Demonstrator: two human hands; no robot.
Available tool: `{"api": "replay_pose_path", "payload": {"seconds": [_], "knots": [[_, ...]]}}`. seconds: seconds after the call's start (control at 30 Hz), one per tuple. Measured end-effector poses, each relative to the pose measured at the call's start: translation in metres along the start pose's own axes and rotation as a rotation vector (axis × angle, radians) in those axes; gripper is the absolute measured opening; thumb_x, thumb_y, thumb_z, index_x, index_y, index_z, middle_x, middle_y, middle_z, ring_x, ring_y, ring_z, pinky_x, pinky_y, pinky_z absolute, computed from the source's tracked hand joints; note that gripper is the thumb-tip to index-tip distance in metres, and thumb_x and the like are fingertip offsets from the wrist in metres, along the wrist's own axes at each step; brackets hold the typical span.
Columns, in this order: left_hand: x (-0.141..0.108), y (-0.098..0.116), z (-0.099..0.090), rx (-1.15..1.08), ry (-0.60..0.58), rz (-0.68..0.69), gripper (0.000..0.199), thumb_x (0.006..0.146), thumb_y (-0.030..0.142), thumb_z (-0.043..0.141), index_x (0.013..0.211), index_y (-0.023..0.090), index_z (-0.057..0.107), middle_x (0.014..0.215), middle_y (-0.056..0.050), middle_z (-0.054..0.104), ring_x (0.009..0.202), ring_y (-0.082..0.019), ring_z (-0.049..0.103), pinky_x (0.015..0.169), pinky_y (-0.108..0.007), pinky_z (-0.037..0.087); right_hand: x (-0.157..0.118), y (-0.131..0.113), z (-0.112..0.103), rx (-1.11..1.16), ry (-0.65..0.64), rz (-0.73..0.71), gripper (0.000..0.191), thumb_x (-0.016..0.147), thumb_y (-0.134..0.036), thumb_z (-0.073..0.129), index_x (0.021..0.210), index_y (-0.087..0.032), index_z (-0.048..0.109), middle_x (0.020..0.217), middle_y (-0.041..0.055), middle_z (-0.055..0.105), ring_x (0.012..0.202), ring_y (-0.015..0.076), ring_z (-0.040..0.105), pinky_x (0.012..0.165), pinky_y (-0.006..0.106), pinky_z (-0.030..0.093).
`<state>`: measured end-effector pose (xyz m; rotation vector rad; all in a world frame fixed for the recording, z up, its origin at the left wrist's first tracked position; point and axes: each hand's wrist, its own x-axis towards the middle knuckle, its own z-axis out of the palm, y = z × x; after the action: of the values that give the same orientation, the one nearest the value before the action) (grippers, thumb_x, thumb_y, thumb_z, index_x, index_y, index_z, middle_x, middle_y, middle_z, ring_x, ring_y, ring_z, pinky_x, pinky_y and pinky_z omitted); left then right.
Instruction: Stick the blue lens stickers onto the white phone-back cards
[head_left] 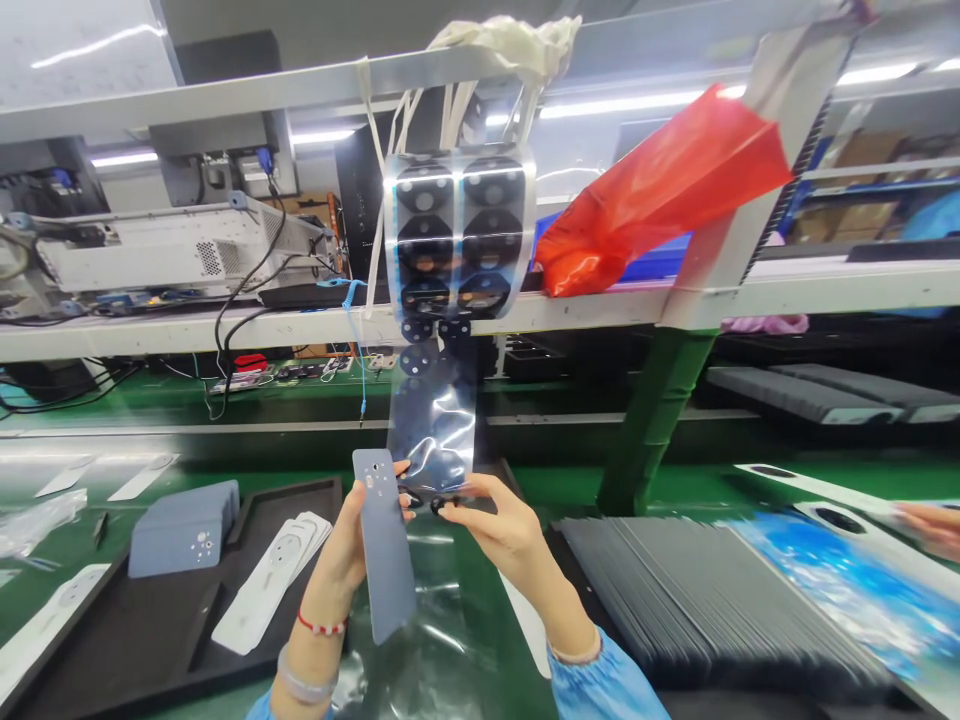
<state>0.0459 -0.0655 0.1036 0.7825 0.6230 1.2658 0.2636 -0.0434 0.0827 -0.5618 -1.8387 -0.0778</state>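
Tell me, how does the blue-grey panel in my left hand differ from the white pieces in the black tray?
The blue-grey panel is a single piece; the white pieces are several, overlapping in a fan.
The blue-grey panel is held up in the left hand; the white pieces lie in the black tray.
Both are long and narrow with rounded corners.

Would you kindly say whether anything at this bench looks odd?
The red bag slants across the white post, out of line with the shelf; the sticker roll appears to hang from bunched white strips, looking makeshift. I see no obvious spill or damage.
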Motion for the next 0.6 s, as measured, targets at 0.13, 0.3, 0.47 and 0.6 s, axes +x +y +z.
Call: {"api": "replay_pose_path", "payload": {"seconds": [0.13, 0.3, 0.47, 0.6], "knots": [[0.009, 0.0, 0.001, 0.145, 0.259, 0.153, 0.081, 0.06, 0.07, 0.085, 0.115, 0.012, 0.072, 0.075, -0.003, 0.068, 0.065, -0.014, 0.061, 0.065, -0.026, 0.05, 0.011, -0.019, -0.015, -0.177, 0.113, -0.088, 0.021, 0.092, -0.011, 0.069, 0.086, -0.028, 0.08, 0.143, 0.0095, 0.057, 0.136, 0.032, 0.052, 0.103, 0.049, 0.053], [0.008, -0.006, 0.006, 0.252, 0.386, 0.327, 0.079, 0.061, 0.062, 0.088, 0.122, 0.018, 0.062, 0.07, 0.006, 0.058, 0.063, -0.011, 0.055, 0.065, -0.023, 0.046, 0.017, -0.05, -0.041, -0.094, 0.198, -0.044, 0.015, 0.084, -0.011, 0.08, 0.085, -0.025, 0.075, 0.109, 0.0072, 0.073, 0.113, 0.0283, 0.066, 0.101, 0.048, 0.052], [-0.009, -0.009, 0.016, 0.342, 0.531, 0.567, 0.057, 0.076, 0.06, 0.077, 0.111, 0.024, 0.051, 0.07, 0.009, 0.053, 0.05, -0.008, 0.048, 0.051, -0.02, 0.04, 0.018, -0.069, -0.053, 0.171, 0.265, 0.168, 0.017, 0.084, -0.009, 0.078, 0.087, -0.025, 0.074, 0.076, -0.0013, 0.072, 0.072, 0.0168, 0.067, 0.071, 0.03, 0.057], [-0.028, -0.001, 0.02, 0.333, 0.491, 0.787, 0.055, 0.078, 0.066, 0.074, 0.103, 0.027, 0.045, 0.088, 0.005, 0.056, 0.045, -0.004, 0.043, 0.039, -0.017, 0.036, 0.017, -0.07, -0.06, 0.442, 0.183, 0.583, 0.01, 0.085, -0.025, 0.08, 0.077, -0.024, 0.074, 0.072, -0.001, 0.072, 0.065, 0.0151, 0.065, 0.059, 0.023, 0.053]]}}
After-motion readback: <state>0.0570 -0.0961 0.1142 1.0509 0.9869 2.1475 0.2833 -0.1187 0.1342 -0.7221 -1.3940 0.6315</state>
